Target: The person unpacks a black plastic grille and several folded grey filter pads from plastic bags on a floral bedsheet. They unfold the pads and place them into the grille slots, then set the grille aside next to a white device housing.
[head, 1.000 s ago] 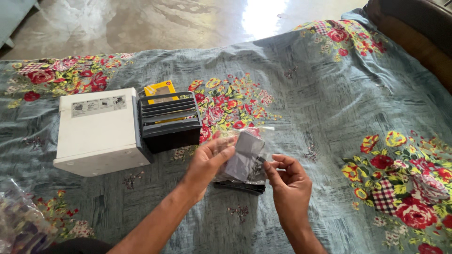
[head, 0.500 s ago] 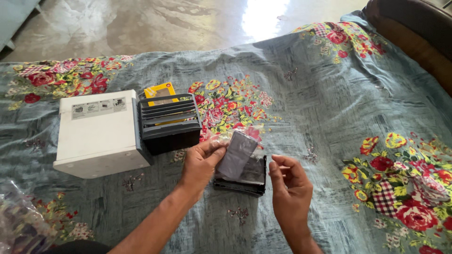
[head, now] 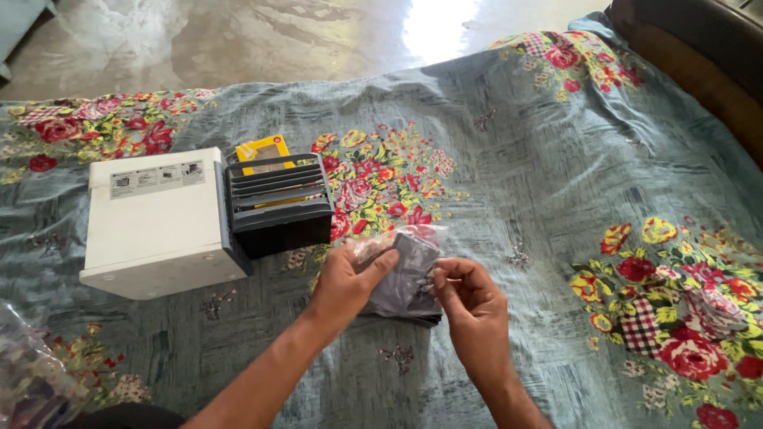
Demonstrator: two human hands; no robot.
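Observation:
My left hand [head: 347, 280] grips the left side of a clear plastic bag [head: 404, 270] that holds a flat grey part. My right hand [head: 470, 304] pinches the bag's right edge with thumb and fingers. The bag is held low over the floral bedspread [head: 517, 175], and a dark flat piece [head: 427, 318] shows under its lower edge. To the left lies a white box-shaped device [head: 155, 222] with a dark slatted grille part [head: 278, 202] against its right side.
A yellow card package [head: 261, 149] peeks from behind the grille part. A crumpled clear plastic bag [head: 28, 377] lies at the lower left. A dark brown cushion edge [head: 699, 56] runs along the upper right. Bare floor [head: 238, 40] lies beyond the bed.
Both hands have lowered the bag closer to the bedspread. My left thumb has slid further over the bag, and my right hand has closed in on its right edge.

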